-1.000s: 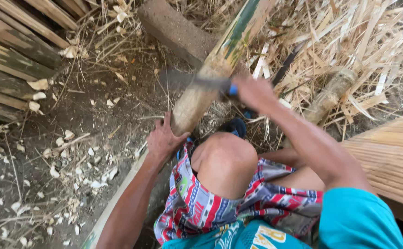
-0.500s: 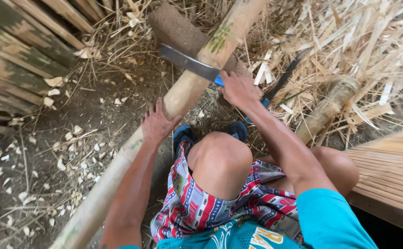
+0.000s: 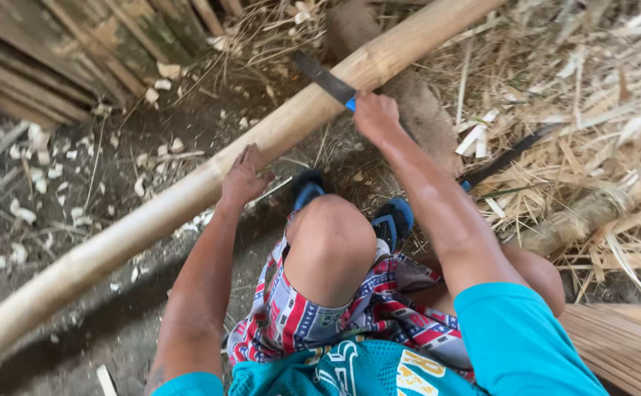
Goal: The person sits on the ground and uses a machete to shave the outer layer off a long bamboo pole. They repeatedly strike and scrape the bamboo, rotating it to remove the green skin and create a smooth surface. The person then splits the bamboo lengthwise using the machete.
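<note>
A long pale bamboo pole [image 3: 152,220] runs diagonally from lower left to upper right across the dirt. My left hand [image 3: 243,178] rests on the pole near its middle, fingers spread against it. My right hand [image 3: 376,116] grips the blue handle of a dark-bladed knife [image 3: 320,75], whose blade lies across the top of the pole. My bent knee [image 3: 331,235] and blue sandals [image 3: 393,220] sit just below the pole.
Split bamboo slats [image 3: 64,59] are stacked at the upper left. Dry shavings and strips [image 3: 591,117] pile up on the right, with a second dark blade [image 3: 511,155] lying among them. A thick log [image 3: 408,95] lies under the pole. White chips dot the dirt.
The view has shifted and the pole now lies flatter across the frame. My right hand has brought the knife blade down onto the pole. My left hand stays on the pole.
</note>
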